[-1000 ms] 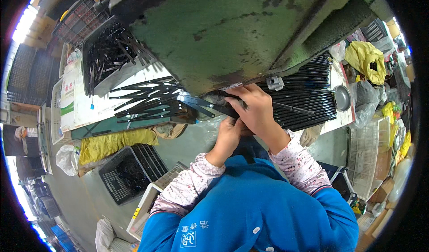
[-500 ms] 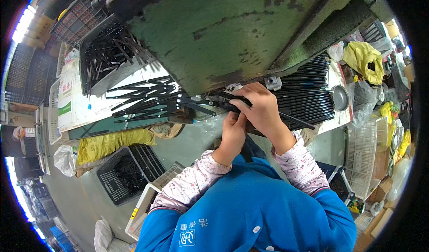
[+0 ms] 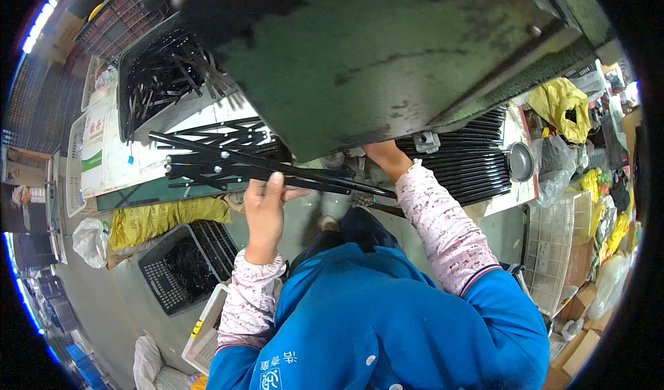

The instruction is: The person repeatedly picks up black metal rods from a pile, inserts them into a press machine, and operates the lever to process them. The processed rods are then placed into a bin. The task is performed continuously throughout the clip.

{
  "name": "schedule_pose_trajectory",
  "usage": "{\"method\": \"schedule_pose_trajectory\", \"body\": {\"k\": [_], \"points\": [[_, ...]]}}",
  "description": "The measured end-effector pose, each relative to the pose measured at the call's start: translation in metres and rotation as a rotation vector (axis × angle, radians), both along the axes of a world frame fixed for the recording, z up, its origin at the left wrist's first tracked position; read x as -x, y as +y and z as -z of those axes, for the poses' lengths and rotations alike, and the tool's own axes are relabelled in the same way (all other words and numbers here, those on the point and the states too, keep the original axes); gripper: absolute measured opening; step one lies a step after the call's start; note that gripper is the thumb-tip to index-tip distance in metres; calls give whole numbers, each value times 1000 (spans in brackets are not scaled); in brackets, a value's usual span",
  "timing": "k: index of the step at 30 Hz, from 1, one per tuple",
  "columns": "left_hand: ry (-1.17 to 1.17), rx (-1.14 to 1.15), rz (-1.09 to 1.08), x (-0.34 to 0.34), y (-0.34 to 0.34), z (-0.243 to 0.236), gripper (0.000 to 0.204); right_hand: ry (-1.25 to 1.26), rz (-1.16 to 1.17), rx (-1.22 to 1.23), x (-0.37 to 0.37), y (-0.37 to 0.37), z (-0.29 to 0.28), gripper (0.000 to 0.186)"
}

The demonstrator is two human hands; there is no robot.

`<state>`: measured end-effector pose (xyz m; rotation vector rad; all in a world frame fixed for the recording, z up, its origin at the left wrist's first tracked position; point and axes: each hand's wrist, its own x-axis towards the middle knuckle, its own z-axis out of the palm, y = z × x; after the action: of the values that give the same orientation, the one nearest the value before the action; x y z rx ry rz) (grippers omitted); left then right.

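Note:
My left hand [image 3: 264, 210] is closed on a long black metal tube [image 3: 325, 178], its thumb on top and its fingers underneath. The tube slants from the pile on the left down toward my right forearm. Beside and beyond it lie black flat bars joined by silver rivets [image 3: 225, 155]; whether my grip takes in some of these I cannot tell. My right hand [image 3: 384, 153] reaches under the edge of the green machine [image 3: 387, 65], which hides its fingers. To its right, many black tubes [image 3: 460, 161] lie side by side on the table.
A grey bin of black strips [image 3: 166, 78] stands at the table's far left. A round metal dish [image 3: 520, 161] sits right of the tubes. Below the table are a yellow sack [image 3: 166, 220] and a black crate [image 3: 173, 265]. White crates [image 3: 550, 251] stand at right.
My hands were together under the machine's edge. The left has moved left and holds the tube; the right has gone farther in under the machine. The view has shifted slightly.

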<state>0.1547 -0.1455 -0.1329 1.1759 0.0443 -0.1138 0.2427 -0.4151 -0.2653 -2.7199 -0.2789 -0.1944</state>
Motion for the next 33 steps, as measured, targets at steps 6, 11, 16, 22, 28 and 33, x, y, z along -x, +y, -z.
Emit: {"method": "schedule_pose_trajectory", "body": {"k": [6, 11, 16, 22, 28, 33], "points": [[-27, 283, -77, -13, 13, 2, 25, 52, -37, 72, -6, 4, -27, 36], [-17, 276, -104, -17, 11, 7, 26, 176, -50, 209, 19, 14, -135, 39], [12, 258, -145, -13, 8, 4, 28, 295, -138, 179, 29, 13, -176, 42], [10, 213, -174, -17, 8, 1, 29, -53, -321, 250, 53, 6, -171, 32], [72, 185, -247, -14, -2, -8, 24, -450, -304, 73, 60, 43, -150, 31], [27, 159, -240, -10, 3, -1, 22, -459, -391, 146, 63, 43, -163, 36]]}}
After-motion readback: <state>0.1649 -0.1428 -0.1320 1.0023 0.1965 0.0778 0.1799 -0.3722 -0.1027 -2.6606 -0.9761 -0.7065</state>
